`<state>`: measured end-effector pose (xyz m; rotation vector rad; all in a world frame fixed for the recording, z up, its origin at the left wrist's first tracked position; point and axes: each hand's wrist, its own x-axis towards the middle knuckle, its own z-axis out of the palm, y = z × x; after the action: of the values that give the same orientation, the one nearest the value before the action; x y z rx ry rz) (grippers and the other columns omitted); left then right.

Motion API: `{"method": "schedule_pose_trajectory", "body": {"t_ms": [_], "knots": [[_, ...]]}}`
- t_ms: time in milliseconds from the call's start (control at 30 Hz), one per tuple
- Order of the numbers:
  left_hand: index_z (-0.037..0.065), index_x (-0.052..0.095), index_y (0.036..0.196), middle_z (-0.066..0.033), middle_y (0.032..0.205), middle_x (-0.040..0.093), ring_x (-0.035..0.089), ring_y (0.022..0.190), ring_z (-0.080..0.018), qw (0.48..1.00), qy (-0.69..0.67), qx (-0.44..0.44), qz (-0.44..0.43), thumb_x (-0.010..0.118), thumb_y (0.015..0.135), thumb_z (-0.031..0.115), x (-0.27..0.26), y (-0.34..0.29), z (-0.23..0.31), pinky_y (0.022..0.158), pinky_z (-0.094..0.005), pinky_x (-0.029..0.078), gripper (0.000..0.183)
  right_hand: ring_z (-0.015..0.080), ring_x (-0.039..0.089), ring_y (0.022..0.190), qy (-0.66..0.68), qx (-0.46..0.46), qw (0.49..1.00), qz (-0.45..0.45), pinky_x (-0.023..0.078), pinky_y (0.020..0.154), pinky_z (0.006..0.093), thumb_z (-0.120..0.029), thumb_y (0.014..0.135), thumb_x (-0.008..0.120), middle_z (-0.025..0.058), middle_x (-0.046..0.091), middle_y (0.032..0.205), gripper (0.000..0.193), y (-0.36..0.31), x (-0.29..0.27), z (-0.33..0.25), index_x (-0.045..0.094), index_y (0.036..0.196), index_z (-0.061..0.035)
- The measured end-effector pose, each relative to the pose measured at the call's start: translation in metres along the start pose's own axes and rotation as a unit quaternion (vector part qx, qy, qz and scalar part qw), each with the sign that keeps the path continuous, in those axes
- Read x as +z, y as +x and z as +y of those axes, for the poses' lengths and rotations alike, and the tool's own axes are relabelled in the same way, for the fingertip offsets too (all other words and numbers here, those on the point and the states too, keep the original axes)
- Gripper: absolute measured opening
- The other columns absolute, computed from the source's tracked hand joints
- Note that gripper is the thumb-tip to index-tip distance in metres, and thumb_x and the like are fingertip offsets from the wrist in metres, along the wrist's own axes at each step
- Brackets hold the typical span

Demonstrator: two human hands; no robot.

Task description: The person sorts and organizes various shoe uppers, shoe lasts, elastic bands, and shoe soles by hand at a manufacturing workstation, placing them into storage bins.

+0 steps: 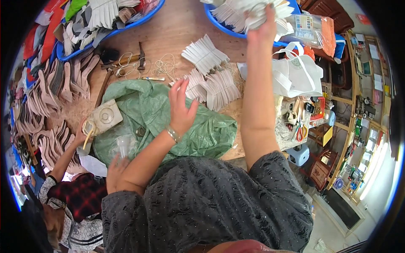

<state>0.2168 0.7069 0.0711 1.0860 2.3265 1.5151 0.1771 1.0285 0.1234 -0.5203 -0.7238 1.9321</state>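
Observation:
My right hand (262, 28) reaches far over the blue tub (228, 30) at the back right, its fingers closed on a bundle of flat white strips (253, 10). My left hand (182, 110) hovers above a crumpled green plastic sheet (145, 99), holding nothing, fingers apart. Just beyond it lie tied bundles of white strips: one (220, 89) beside the fingers, another (204, 55) farther back. Whether my left fingertips touch the nearest bundle I cannot tell.
At the left, a co-worker's hand (81, 135) grips an off-white box (107, 117); their other hand (116, 170) is blurred beside a clear plastic object (122, 145). Stacked beige pieces (52, 95), a hammer (141, 57), a second blue tub (126, 26) and a white bag (297, 74) surround the sheet.

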Motion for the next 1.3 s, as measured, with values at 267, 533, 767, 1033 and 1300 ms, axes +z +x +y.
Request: {"method": "schedule_pose_trajectory", "body": {"t_ms": [267, 533, 767, 1033, 1300], "knots": [[0.003, 0.036, 0.134, -0.0201, 0.132, 0.038, 0.036, 0.123, -0.0374, 0.995, 0.027, -0.076, -0.056, 0.06, 0.079, 0.008, 0.0, -0.051, -0.031, 0.105, -0.0446, 0.028, 0.06, 0.0238, 0.062, 0.091, -0.103, -0.028, 0.994, 0.022, 0.052, 0.074, 0.036, -0.016, 0.086, 0.062, 0.0129, 0.063, 0.104, 0.035, 0.148, -0.1, -0.036, 0.056, 0.114, 0.003], [0.001, 0.036, 0.135, -0.02, 0.132, 0.042, 0.042, 0.123, -0.0299, 0.965, -0.101, -0.238, -0.054, 0.059, 0.082, 0.008, 0.037, 0.001, -0.103, 0.103, -0.0375, 0.034, 0.058, 0.0253, 0.059, 0.101, -0.483, -0.231, 0.844, -0.021, 0.047, 0.088, 0.0376, -0.017, 0.087, 0.06, 0.011, 0.06, 0.114, 0.035, -0.053, -0.06, 0.033, 0.054, 0.119, -0.0012], [0.006, 0.045, 0.13, -0.0089, 0.124, 0.052, 0.048, 0.113, -0.0175, 0.858, -0.354, -0.364, -0.082, 0.056, 0.085, 0.012, 0.1, 0.084, -0.119, 0.092, -0.0302, 0.039, 0.046, 0.0308, 0.053, 0.117, -0.783, 0.034, 0.615, -0.091, 0.036, 0.1, 0.0455, -0.045, 0.08, 0.062, 0.0167, 0.057, 0.125, 0.062, -0.035, -0.135, 0.122, 0.054, 0.125, -0.0036], [0.018, 0.041, 0.13, 0.0009, 0.118, 0.054, 0.052, 0.101, -0.0134, 0.734, -0.473, -0.471, -0.126, 0.054, 0.087, 0.016, 0.097, 0.102, -0.132, 0.084, -0.0313, 0.04, 0.045, 0.0318, 0.053, 0.117, -0.827, 0.23, 0.47, -0.207, 0.039, 0.099, 0.0427, -0.062, 0.069, 0.062, 0.0173, 0.055, 0.127, 0.08, -0.016, -0.1, 0.111, 0.056, 0.125, -0.0054], [0.018, 0.027, 0.14, -0.0043, 0.135, 0.039, 0.041, 0.123, -0.0203, 0.773, -0.588, -0.235, 0.037, 0.052, 0.086, 0.018, 0.049, 0.152, -0.047, 0.102, -0.0392, 0.033, 0.06, 0.0313, 0.062, 0.1, -0.645, -0.04, 0.725, -0.237, 0.048, 0.085, 0.0343, -0.028, 0.067, 0.08, 0.015, 0.065, 0.106, 0.059, -0.069, 0.005, 0.026, 0.056, 0.115, -0.005]]}}
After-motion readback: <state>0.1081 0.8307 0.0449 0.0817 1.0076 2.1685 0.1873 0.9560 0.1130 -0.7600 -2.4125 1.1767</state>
